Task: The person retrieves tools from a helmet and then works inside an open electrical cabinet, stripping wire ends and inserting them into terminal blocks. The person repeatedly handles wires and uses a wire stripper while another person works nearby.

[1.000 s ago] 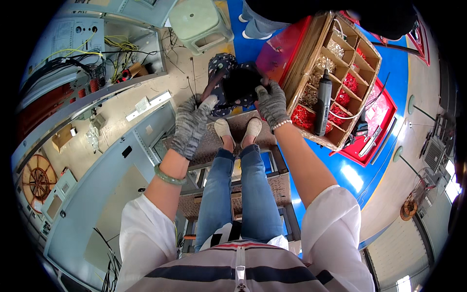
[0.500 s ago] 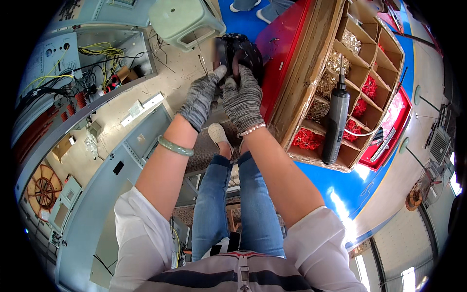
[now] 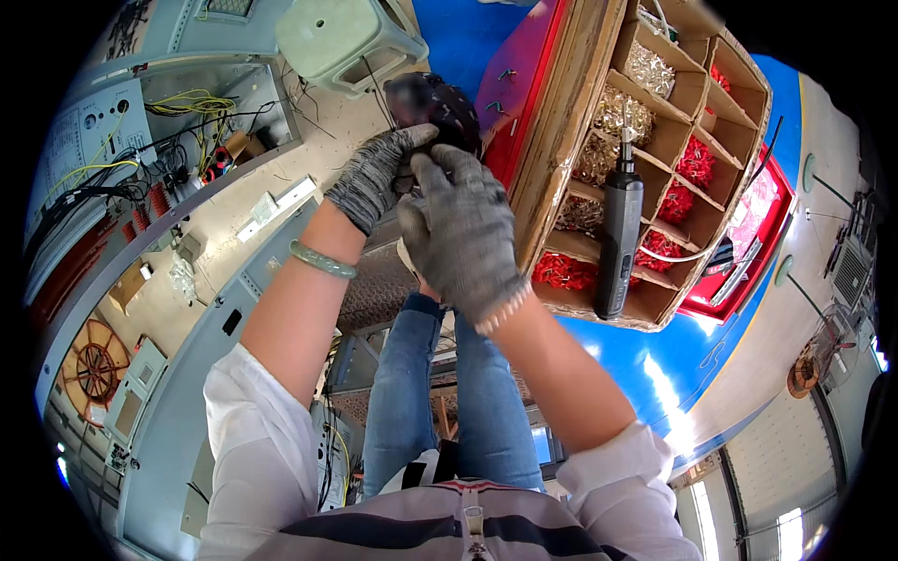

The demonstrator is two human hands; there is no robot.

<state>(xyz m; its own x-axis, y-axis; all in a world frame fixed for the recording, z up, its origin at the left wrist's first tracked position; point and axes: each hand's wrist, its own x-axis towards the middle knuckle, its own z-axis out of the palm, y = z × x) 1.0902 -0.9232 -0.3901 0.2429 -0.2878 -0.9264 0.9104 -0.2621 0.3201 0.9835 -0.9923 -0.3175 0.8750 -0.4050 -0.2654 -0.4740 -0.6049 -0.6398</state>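
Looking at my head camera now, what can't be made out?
Head view:
Whatever lies between left hand and right hand: hidden by gloved fingers.
Pale green stool: cut off by the upper edge.
Cardboard box: contents partly hidden behind grey screwdriver.
Red pieces inside it: too small to identify.

No readable text, brand or number anywhere in view. Pale panel (image 3: 98,140) at upper left carries fine dark print-like marks near its round fittings (image 3: 123,106); possibly lettering or a diagram, but too small and warped at the fisheye edge to say. Grey power screwdriver (image 3: 619,238) on the cardboard box of compartments (image 3: 565,112): any lettering on its body is too small to make out.
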